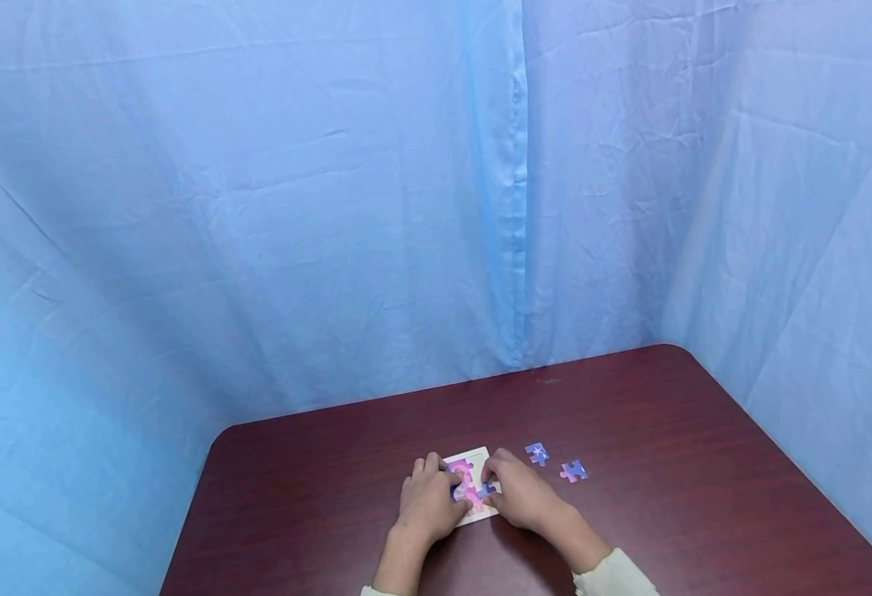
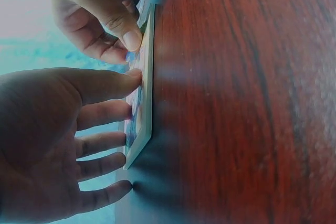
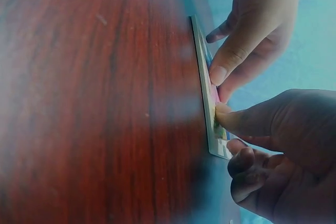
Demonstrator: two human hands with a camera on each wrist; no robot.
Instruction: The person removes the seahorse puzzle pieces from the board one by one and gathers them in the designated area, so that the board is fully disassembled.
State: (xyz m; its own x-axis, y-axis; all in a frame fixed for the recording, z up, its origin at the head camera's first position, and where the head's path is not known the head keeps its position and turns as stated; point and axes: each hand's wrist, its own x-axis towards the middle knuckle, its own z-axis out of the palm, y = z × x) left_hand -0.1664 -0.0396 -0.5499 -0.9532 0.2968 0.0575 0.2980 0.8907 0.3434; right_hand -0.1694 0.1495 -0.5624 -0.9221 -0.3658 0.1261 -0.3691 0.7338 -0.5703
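On the dark red, wood-grained table (image 1: 294, 505) there lies a flat jigsaw puzzle tray (image 1: 479, 467) with a pale rim, near the front and between the two hands. Its left part is filled with pink and purple jigsaw pieces (image 1: 463, 468), while a section in the upper right shows the bare cream bottom. The left hand (image 1: 428, 498) does not grip; its fingers are spread and rather straight, and the thumb and some fingertips rest on the filled part. The right hand (image 1: 527, 494) pinches a blue jigsaw piece (image 1: 485, 489) between thumb and index finger, inside the tray at its right side; whether this piece sits fully flat, I cannot tell. Two loose blue-purple pieces, one with a star-like white mark (image 1: 537, 452) and one with a pink tab (image 1: 574, 471), lie on the table, to the right of the tray and apart from each other. Light blue curtains (image 1: 257, 207) hang behind.
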